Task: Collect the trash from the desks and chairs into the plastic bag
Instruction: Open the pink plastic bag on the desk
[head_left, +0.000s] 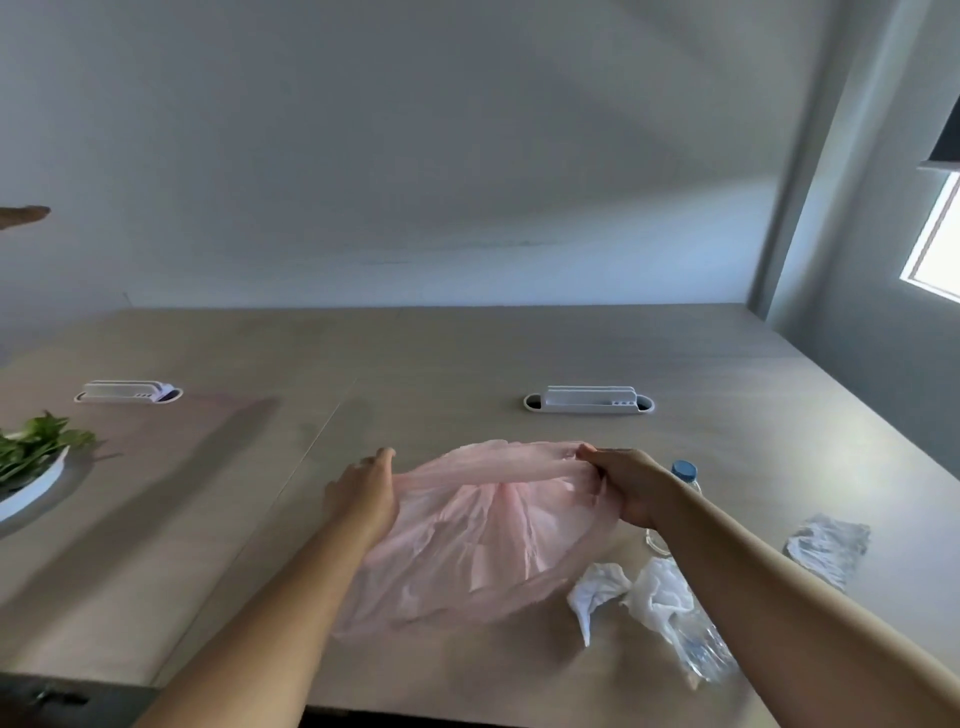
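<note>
A thin pink plastic bag (483, 540) lies on the wooden desk (415, 353), its mouth stretched between my hands. My left hand (363, 493) holds the bag's left rim. My right hand (623, 483) grips the bunched right rim. Just right of the bag lie a crumpled white tissue (597, 584), a crushed clear plastic bottle (696, 644) and a crumpled clear wrapper (828, 545). A clear bottle with a blue cap (683, 470) stands behind my right wrist, mostly hidden.
Two white cable-port trays sit in the desk, one at the left (127, 392) and one at the centre right (589, 401). A white plate with green leaves (31, 462) is at the left edge. A wall rises behind the desk.
</note>
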